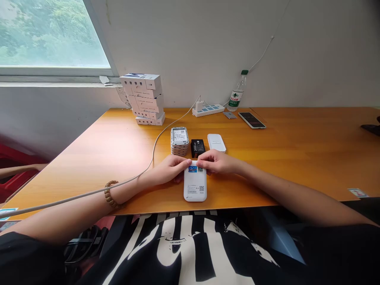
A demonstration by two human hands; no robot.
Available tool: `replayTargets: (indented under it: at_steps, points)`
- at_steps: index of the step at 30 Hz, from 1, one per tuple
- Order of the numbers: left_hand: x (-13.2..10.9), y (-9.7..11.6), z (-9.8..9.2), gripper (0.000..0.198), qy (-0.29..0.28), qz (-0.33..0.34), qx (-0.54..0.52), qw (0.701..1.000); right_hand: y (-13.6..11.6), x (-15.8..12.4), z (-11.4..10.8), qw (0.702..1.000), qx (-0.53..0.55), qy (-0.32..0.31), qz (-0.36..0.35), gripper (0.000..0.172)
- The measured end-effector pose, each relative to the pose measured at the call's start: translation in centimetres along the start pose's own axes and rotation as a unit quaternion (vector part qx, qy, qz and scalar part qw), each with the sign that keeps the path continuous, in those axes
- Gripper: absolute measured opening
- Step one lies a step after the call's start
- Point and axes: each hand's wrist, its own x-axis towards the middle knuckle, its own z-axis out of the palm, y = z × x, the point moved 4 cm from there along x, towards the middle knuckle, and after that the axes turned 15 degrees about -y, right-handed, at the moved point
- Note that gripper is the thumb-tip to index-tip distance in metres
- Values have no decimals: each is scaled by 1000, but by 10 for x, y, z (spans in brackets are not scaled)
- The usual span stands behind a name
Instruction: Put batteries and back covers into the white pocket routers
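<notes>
A white pocket-sized device [195, 192] with rounded corners lies near the table's front edge, its printed face with a blue sticker and QR codes turned up. My left hand [172, 168] grips its far left corner, thumb on top. At the far right corner, my right hand [216, 161] pinches it between thumb and fingers. Just beyond my hands stands a stack of similar device bodies [179, 136] with labelled, uncovered faces. Beside that stack are black battery packs [197, 147] marked 3000. To their right are white covers [216, 142], partly behind my right hand.
White boxes [145, 93] are stacked at the back left. A pale cable [153, 152] crosses over my left forearm to a power strip [208, 110]. Near the wall are a water bottle [237, 92], a grey card [229, 115] and a phone [251, 120]. Another person's arm [22, 170] shows at far left.
</notes>
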Motion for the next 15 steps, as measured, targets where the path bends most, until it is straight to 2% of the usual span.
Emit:
replayTargets:
  at_steps: [3, 7, 10, 12, 13, 15]
  points:
    - [-1, 4, -2, 57, -2, 25, 7, 1000, -1, 2, 1, 1000, 6, 13, -20, 54]
    - [-2, 8, -6, 59, 52, 50, 27, 997, 3, 4, 0, 998, 54, 8, -25, 56]
    - [-2, 9, -10, 61, 105, 81, -4, 991, 8, 4, 8, 993, 91, -79, 4, 57]
    - [-1, 7, -11, 62, 121, 93, -34, 988, 10, 4, 15, 984, 113, -137, 26, 54]
    - [0, 6, -11, 62, 118, 92, -52, 987, 10, 3, 17, 980, 122, -151, 33, 52]
    - [2, 2, -9, 64, 87, 73, -85, 990, 10, 4, 17, 980, 140, -141, 29, 50]
